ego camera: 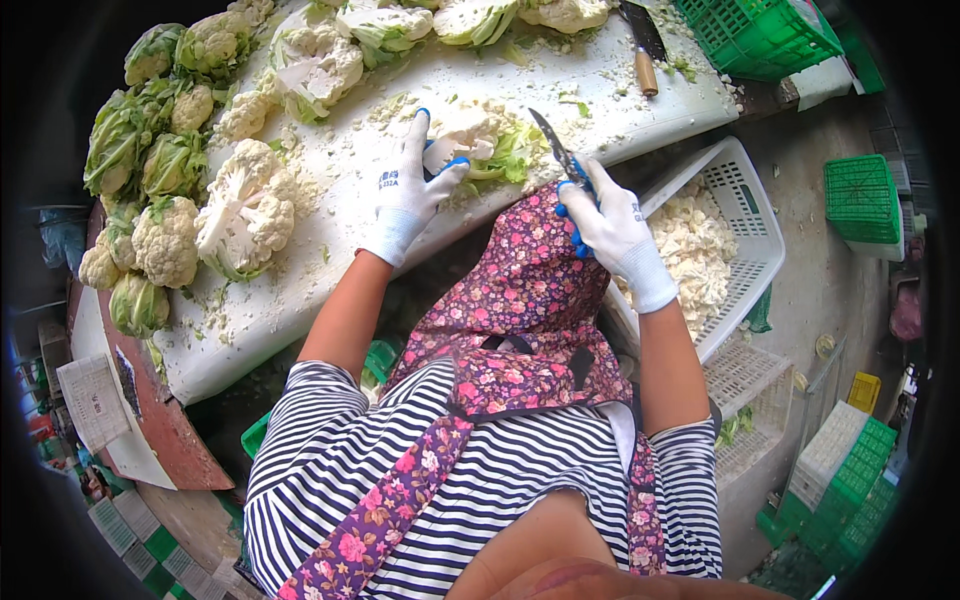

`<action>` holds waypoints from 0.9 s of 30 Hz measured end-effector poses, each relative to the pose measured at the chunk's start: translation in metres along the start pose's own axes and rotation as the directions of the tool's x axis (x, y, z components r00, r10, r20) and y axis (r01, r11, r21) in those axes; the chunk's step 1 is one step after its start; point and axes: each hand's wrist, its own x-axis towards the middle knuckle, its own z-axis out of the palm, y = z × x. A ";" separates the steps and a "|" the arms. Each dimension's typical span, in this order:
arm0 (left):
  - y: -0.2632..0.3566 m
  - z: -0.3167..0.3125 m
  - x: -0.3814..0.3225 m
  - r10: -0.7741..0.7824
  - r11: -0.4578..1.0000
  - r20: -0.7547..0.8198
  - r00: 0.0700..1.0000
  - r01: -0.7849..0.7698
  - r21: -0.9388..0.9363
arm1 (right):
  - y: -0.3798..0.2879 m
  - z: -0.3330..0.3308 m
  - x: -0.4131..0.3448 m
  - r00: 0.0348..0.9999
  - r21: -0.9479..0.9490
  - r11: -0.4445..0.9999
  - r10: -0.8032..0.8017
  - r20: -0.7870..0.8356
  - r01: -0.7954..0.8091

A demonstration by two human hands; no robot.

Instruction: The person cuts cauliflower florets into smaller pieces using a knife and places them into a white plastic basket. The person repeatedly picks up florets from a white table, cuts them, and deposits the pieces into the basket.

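My left hand (412,187), in a white knitted glove with blue fingertips, rests against a cut piece of cauliflower (469,135) near the table's front edge; thumb and fingers are spread at its left side. Green leaves (517,154) lie at the piece's right. In my right hand (604,217), gloved the same way, is a knife with a dark, narrow blade (551,137) that points up and left, just right of the leaves. To the left, a large halved cauliflower (251,206) shows its cut stem. A cleaver (643,45) with a wooden handle lies at the far right of the table.
Whole cauliflowers (165,240) are heaped along the white table's (315,285) left end, cut ones at its far side. A white plastic crate (750,225) with florets (694,247) stands right of me. A green basket (765,37) sits at the far right corner.
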 end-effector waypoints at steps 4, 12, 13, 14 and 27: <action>-0.004 0.008 -0.011 0.086 0.995 -0.133 0.987 -0.090 -0.030 | -0.035 0.041 0.043 0.989 -0.240 0.965 -0.079 0.128 0.108; -0.004 0.013 -0.013 0.054 0.997 -0.138 0.989 -0.062 -0.052 | -0.044 0.082 0.071 0.981 -0.623 0.780 0.068 0.181 0.061; -0.003 0.013 -0.012 0.065 0.997 -0.143 0.988 -0.069 -0.025 | -0.045 0.085 0.078 0.980 -0.642 0.765 0.093 0.174 0.041; -0.001 0.013 -0.012 0.075 0.997 -0.145 0.987 -0.075 0.003 | -0.044 0.087 0.085 0.971 -0.643 0.766 0.139 0.193 0.019; -0.003 0.006 -0.026 0.025 1.000 -0.054 0.998 -0.025 -0.010 | -0.016 0.086 0.082 0.940 -0.160 0.967 0.232 0.249 -0.196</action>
